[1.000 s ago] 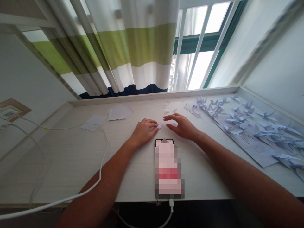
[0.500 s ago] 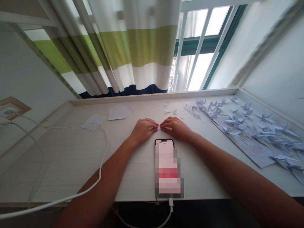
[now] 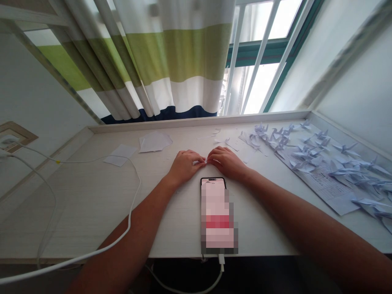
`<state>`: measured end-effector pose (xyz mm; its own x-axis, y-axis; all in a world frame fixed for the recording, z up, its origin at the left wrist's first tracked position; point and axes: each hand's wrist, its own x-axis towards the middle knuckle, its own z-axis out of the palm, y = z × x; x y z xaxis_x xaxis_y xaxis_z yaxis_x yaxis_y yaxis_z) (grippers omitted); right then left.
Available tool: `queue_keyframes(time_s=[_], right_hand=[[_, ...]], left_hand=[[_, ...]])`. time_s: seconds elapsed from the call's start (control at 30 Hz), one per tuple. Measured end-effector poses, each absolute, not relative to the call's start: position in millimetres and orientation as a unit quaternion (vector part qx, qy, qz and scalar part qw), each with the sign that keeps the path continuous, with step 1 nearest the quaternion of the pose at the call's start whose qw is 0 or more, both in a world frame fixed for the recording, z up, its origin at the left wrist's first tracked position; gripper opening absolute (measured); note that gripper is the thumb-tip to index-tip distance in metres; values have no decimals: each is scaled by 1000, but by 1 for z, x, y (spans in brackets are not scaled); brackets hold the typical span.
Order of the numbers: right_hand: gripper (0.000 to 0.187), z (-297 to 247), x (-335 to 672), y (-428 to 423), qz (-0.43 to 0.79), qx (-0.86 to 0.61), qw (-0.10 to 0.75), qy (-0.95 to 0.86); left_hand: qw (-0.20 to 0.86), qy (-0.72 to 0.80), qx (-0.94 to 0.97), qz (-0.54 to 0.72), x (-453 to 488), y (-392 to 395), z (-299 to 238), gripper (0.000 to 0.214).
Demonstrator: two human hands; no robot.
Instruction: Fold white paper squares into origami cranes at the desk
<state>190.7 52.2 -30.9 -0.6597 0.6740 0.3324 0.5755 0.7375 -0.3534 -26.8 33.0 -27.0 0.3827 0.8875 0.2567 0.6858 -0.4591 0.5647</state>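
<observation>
My left hand (image 3: 183, 165) and my right hand (image 3: 228, 162) rest side by side on the white desk (image 3: 92, 192), just beyond the phone (image 3: 218, 214). Their fingertips meet and pinch a small folded piece of white paper (image 3: 204, 162), which is mostly hidden under the fingers. Both hands have curled fingers pressed on that paper. The phone lies flat between my forearms with a charging cable (image 3: 221, 267) plugged into its near end.
Several folded paper cranes (image 3: 309, 155) lie on a printed sheet (image 3: 333, 190) at the right. Paper scraps (image 3: 232, 143) and loose white sheets (image 3: 154, 142) lie farther back. A white cable (image 3: 130, 212) loops across the left of the desk. Striped curtain (image 3: 171, 61) and window bars stand behind.
My right hand went from spread open beside the paper to closing in and pinching it together with my left hand. The view shifted slightly.
</observation>
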Motion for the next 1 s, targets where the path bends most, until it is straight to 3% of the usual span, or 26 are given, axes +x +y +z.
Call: queue_keyframes(time_s=[0.37, 0.47, 0.73, 1.0], right_hand=[[7, -38, 184, 58, 215, -424, 289, -831], [6, -36, 184, 57, 243, -453, 299, -804], [4, -34, 180, 59, 342, -469, 331, -744], [6, -34, 179, 59, 326, -478, 325, -748]], left_hand=[[341, 518, 696, 362, -24, 38, -39, 6], [384, 505, 669, 388, -24, 38, -39, 14], [373, 530, 672, 358, -22, 40, -38, 14], [363, 527, 678, 362, -23, 40, -39, 16]])
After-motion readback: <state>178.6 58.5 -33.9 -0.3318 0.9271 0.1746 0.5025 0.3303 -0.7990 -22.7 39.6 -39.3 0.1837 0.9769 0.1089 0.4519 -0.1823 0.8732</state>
